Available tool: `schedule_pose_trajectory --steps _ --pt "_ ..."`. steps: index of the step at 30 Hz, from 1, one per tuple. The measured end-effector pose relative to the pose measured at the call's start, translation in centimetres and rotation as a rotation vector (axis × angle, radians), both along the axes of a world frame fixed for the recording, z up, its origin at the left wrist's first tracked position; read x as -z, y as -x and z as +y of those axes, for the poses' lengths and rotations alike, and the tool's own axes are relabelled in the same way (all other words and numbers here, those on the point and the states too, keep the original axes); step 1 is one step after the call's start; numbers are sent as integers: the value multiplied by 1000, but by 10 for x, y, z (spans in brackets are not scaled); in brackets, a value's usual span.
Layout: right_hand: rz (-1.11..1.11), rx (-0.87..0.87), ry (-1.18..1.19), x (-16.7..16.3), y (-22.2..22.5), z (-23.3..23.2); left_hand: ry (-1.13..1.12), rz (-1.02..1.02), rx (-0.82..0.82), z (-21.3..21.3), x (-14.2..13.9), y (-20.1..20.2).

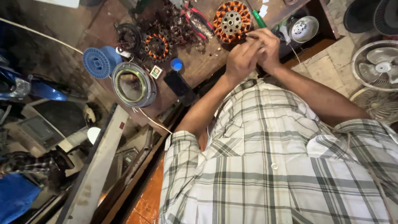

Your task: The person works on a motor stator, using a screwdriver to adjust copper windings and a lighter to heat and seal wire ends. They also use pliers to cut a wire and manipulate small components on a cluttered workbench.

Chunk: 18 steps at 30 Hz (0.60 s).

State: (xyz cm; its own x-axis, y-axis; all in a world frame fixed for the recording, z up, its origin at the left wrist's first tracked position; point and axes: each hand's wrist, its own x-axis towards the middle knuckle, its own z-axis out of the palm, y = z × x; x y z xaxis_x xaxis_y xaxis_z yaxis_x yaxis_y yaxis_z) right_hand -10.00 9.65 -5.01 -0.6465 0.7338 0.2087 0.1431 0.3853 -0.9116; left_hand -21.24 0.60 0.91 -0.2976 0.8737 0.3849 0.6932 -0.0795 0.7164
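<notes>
Looking down from our head, we see our left hand (241, 59) and right hand (267, 49) pressed together at the edge of a cluttered wooden workbench (199, 62). The fingers of both are curled in narrow, seemingly pinching something thin, though it is too small for us to make out. Just beyond our hands lies a round copper-wound stator (232, 21), touching or nearly touching our fingertips. A green-handled screwdriver (259, 18) lies beside it. Farther left sit a smaller stator (157, 46), a blue spool (99, 62) and a round metal housing (133, 84). A fan (379, 66) stands at right.
</notes>
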Motion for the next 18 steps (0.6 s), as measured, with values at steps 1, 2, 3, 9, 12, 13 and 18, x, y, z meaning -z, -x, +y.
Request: schedule_pose_trajectory --steps 1,2,3,9,12,13,18 --pt "7 32 55 1 -3 2 -9 -61 -5 0 0 1" --pt "12 63 111 1 -6 3 -13 -107 -25 1 0 3" --pt "17 94 168 2 -11 4 -16 -154 -46 2 1 5" --pt "17 104 507 -4 -44 12 -12 -385 58 13 13 13" --pt "258 219 876 -13 -53 21 22 -467 -40 17 16 12" --pt "276 254 917 -17 -55 25 29 -505 -77 16 17 9" --pt "230 325 1055 -31 -54 33 96 -552 -140 14 13 -3"
